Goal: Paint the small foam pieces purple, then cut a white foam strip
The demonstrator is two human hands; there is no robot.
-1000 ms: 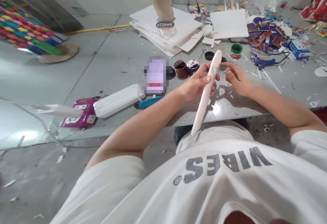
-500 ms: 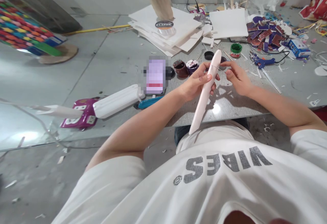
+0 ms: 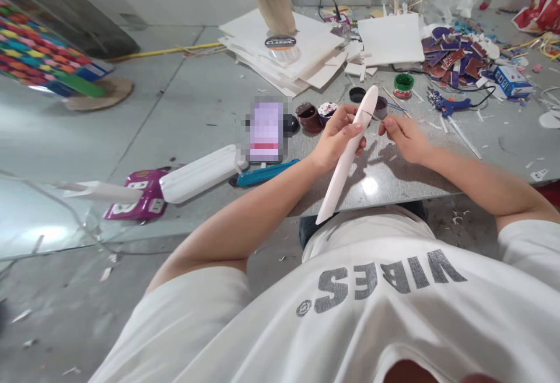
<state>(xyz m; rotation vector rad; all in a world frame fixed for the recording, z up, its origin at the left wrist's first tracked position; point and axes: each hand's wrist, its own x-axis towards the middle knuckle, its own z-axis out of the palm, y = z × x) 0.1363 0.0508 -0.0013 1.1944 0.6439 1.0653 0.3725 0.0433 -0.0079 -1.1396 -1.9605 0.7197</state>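
A long, white, blade-shaped strip, looking like foam, slants up from near my shirt to a rounded tip. My left hand is closed around its upper half, thumb on the face and fingers behind. My right hand pinches a thin wire-like rod, whose far end lies against the strip near its top; whether it pierces the strip I cannot tell. Behind the hands stand open jars of dark red paint and white-and-purple paint, plus a dark jar partly behind the strip.
A phone with a blurred screen and a blue cutter-like tool lie left of my arm. A glue gun and a green paint jar are at right. Farther back are white sheets and a scrap pile.
My right hand has drawn slightly down and its fingers have closed together on the thin rod. The strip's lower end has swung left and up a little.
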